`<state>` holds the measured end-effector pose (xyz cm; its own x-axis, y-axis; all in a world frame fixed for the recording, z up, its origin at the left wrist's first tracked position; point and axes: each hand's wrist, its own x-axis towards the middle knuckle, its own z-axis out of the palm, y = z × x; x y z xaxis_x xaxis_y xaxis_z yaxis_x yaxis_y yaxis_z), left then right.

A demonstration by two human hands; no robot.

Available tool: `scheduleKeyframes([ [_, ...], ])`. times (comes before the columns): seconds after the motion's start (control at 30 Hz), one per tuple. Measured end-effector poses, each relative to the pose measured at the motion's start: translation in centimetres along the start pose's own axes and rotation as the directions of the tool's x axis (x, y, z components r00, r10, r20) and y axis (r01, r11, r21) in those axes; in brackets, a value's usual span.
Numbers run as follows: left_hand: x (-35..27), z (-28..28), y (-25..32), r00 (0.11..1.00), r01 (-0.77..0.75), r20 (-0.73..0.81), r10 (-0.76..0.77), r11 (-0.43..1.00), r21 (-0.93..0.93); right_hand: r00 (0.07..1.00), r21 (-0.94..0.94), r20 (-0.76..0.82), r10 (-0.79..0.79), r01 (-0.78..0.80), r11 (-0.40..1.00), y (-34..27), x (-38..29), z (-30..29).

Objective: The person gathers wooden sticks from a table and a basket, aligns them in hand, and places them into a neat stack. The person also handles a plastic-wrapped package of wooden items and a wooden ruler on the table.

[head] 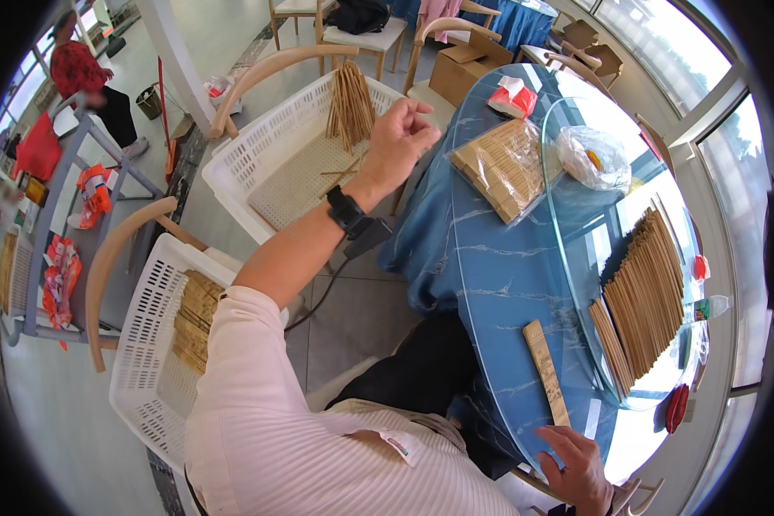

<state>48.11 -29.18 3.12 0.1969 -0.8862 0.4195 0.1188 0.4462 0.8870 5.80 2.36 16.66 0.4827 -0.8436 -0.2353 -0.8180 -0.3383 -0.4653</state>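
Observation:
My left hand (403, 138), with a black wristband, hovers beside a white plastic basket (238, 161), its fingers loosely curled and nothing visible in them. Inside that basket a bundle of thin wooden sticks (350, 106) leans against the far wall, and a few loose sticks (342, 173) lie on its floor. At the table's near edge is my right hand (574, 467), fingers apart, by the lower end of a printed brown paper sleeve (545, 371). Whether a fingertip touches the sleeve I cannot tell. A long row of similar sticks (648, 297) lies on the glass turntable (577, 271).
A plastic-wrapped pack of brown sleeves (500, 164), a tissue pack (513, 100) and a clear bag (593, 158) lie on the blue table (490, 258). A second basket (138, 361) holds brown packets (197, 316). Wooden chairs (103, 271) stand around; a person (84, 77) stands far left.

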Motion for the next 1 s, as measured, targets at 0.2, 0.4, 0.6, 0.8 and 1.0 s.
scheduleKeyframes([
  [0.2,3.1,-25.5,-13.9,0.905,0.419,-0.309,-0.292,0.491,0.764,0.955,-0.125,-0.049,-0.292,0.284,0.951,0.9,7.0,8.3],
  [0.4,1.5,-23.2,-22.2,0.683,0.370,-0.306,-0.664,-0.048,0.928,0.973,-0.279,-0.067,-0.219,0.193,0.941,2.5,8.8,9.5],
  [0.6,2.6,-17.9,-26.1,0.772,0.286,-0.218,-0.597,0.020,0.958,0.986,-0.289,-0.036,-0.164,0.147,0.946,3.0,8.4,9.8],
  [0.8,1.4,-18.7,-30.7,0.768,0.146,-0.033,-0.640,0.124,0.982,0.979,-0.283,-0.036,-0.202,0.184,0.941,3.5,8.9,9.7],
  [1.0,2.0,-19.7,-24.8,0.605,0.058,0.024,-0.796,0.074,0.996,0.977,-0.284,-0.045,-0.207,0.186,0.941,3.4,8.6,10.0],
])
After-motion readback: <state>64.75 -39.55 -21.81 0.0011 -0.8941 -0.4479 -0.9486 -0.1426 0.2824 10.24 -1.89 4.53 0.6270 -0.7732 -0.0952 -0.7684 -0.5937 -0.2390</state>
